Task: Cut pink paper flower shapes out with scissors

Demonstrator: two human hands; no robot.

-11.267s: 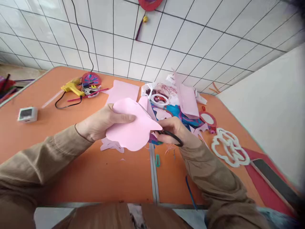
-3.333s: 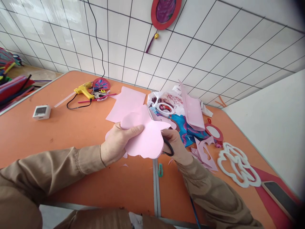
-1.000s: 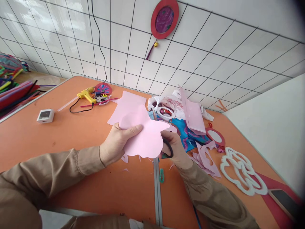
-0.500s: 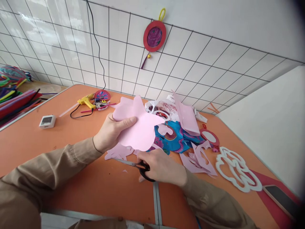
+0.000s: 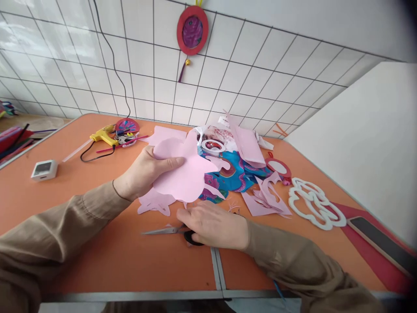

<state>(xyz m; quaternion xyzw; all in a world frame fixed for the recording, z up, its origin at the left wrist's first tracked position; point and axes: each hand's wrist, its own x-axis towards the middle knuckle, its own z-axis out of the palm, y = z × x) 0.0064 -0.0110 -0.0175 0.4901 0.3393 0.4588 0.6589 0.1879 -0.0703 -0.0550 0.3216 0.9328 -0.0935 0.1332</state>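
Note:
My left hand (image 5: 143, 169) grips a pink flower-like paper cutout (image 5: 179, 182), its thumb flat on the front and its fingers behind. The cutout is held above the table with its rounded lobes facing me. Just below it, my right hand (image 5: 215, 224) is closed around the black handles of a pair of scissors (image 5: 163, 231). The blades point left, low over the tabletop, and appear closed. Part of the handles is hidden under my fingers. Pink paper scraps (image 5: 156, 202) lie under the cutout and beside the scissors.
Blue patterned cloth (image 5: 241, 171) and a folded pink sheet (image 5: 249, 148) lie behind my right hand. White cloud-shaped frames (image 5: 295, 198) and a phone (image 5: 381, 243) are at right. A yellow glue gun (image 5: 104, 135) and small white device (image 5: 44, 169) sit at left.
The view has shifted, so the table's things appear further left. My right hand has lowered the scissors nearer the tabletop, away from the cutout. My left hand keeps its hold.

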